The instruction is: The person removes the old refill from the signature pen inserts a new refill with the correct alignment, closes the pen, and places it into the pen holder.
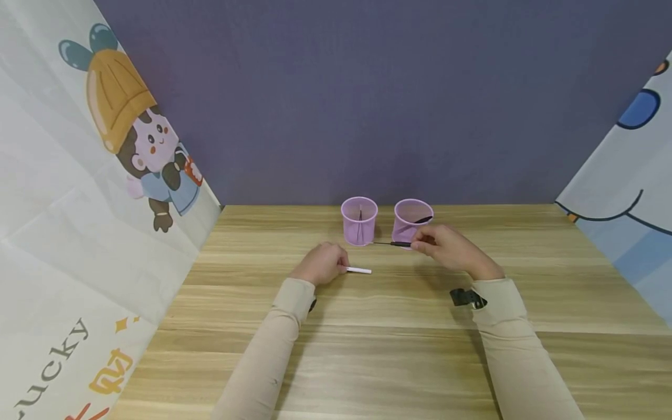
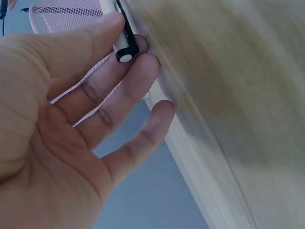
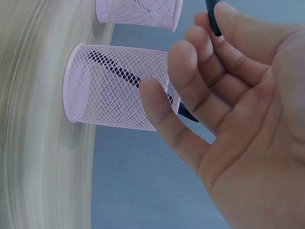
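My left hand [image 1: 322, 262] pinches a slim white pen [image 1: 359, 270] between thumb and fingers, low over the table. A black clip and black end piece show on it in the left wrist view. Farther right, my right hand [image 1: 451, 248] pinches a slim tool [image 1: 401, 244] by its black handle, its thin shaft pointing left; its exact kind cannot be told. Two lilac mesh pen cups stand upright just beyond the hands. Thin dark items show in the left cup [image 1: 353, 230]. A black stick-like item [image 3: 188, 114] leans in the right cup [image 3: 76, 90], its end above the rim.
A wood-grain table [image 1: 367, 361] lies under both hands. Behind the cups rises a dark blue-grey panel [image 1: 367, 105]. White printed sheets [image 1: 63, 163] border the left and right sides. A black strap [image 1: 462, 297] hangs by the right wrist.
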Demonstrator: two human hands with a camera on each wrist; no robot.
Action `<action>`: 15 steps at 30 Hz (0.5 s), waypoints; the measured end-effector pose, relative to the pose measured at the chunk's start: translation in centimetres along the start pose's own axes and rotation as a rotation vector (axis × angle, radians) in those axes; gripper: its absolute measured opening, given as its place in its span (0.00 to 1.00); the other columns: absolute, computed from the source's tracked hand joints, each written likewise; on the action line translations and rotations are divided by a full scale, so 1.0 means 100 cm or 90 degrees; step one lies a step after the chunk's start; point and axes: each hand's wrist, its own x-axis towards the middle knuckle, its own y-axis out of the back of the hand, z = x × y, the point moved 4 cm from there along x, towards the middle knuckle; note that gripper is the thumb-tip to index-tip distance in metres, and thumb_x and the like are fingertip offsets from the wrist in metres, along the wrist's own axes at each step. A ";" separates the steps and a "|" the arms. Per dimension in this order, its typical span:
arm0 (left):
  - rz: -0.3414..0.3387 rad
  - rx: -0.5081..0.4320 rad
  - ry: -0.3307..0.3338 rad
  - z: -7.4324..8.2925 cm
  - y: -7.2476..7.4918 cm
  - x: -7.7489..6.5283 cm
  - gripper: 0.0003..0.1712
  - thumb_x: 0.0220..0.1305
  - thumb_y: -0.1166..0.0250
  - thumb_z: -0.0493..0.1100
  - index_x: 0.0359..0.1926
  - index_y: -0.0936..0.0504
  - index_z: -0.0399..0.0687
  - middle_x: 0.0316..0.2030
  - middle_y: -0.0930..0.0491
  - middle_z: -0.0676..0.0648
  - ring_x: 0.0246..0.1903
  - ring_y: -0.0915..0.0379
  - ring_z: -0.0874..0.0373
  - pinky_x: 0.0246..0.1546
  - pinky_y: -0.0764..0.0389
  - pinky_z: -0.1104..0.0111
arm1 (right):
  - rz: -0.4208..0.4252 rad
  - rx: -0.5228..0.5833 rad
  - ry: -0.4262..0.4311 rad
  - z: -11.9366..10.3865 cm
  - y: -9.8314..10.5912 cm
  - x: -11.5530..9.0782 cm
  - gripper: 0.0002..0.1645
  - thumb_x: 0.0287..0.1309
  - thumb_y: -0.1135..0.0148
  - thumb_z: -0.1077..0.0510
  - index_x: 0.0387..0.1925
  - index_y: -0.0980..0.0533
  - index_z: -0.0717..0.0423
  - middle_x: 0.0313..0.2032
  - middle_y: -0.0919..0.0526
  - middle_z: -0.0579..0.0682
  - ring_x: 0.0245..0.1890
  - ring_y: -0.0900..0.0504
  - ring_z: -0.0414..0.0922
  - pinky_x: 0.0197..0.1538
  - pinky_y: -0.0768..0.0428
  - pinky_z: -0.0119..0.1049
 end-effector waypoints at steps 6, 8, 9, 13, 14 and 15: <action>-0.017 0.008 -0.002 0.002 0.000 -0.001 0.03 0.59 0.26 0.40 0.30 0.10 0.53 0.30 0.13 0.56 0.34 0.22 0.60 0.41 0.20 0.64 | -0.001 -0.004 0.001 -0.001 -0.001 0.001 0.06 0.71 0.39 0.60 0.35 0.20 0.55 0.26 0.24 0.45 0.26 0.29 0.39 0.29 0.29 0.32; -0.021 0.004 0.001 0.002 0.000 -0.001 0.03 0.60 0.26 0.40 0.30 0.10 0.54 0.31 0.13 0.56 0.33 0.23 0.61 0.41 0.20 0.64 | -0.001 -0.002 0.000 -0.001 -0.001 0.001 0.06 0.71 0.39 0.61 0.35 0.20 0.55 0.26 0.24 0.46 0.26 0.29 0.39 0.29 0.29 0.32; -0.023 0.000 0.003 0.001 -0.001 -0.001 0.02 0.60 0.26 0.41 0.31 0.10 0.54 0.31 0.13 0.56 0.34 0.23 0.61 0.41 0.20 0.64 | -0.002 -0.002 -0.001 -0.001 -0.001 0.001 0.06 0.71 0.39 0.61 0.35 0.21 0.54 0.26 0.25 0.45 0.26 0.29 0.39 0.29 0.29 0.32; -0.025 -0.005 0.010 0.000 -0.001 -0.001 0.02 0.61 0.26 0.41 0.32 0.10 0.55 0.32 0.13 0.57 0.35 0.22 0.61 0.42 0.20 0.63 | -0.002 -0.005 -0.003 -0.001 -0.001 0.001 0.06 0.71 0.39 0.61 0.35 0.21 0.54 0.26 0.24 0.46 0.26 0.29 0.39 0.29 0.29 0.32; -0.025 -0.005 0.010 0.000 -0.001 0.000 0.02 0.61 0.26 0.41 0.33 0.10 0.55 0.32 0.13 0.57 0.35 0.22 0.61 0.43 0.20 0.63 | -0.002 -0.005 -0.003 0.000 -0.001 0.001 0.06 0.71 0.39 0.61 0.35 0.21 0.54 0.26 0.24 0.47 0.26 0.29 0.39 0.29 0.29 0.32; -0.024 -0.006 0.011 0.000 -0.002 0.000 0.03 0.61 0.26 0.41 0.33 0.10 0.56 0.32 0.12 0.57 0.35 0.21 0.61 0.43 0.20 0.63 | -0.002 -0.005 -0.003 0.000 -0.001 0.001 0.06 0.71 0.39 0.61 0.35 0.21 0.54 0.26 0.24 0.47 0.26 0.29 0.39 0.29 0.29 0.32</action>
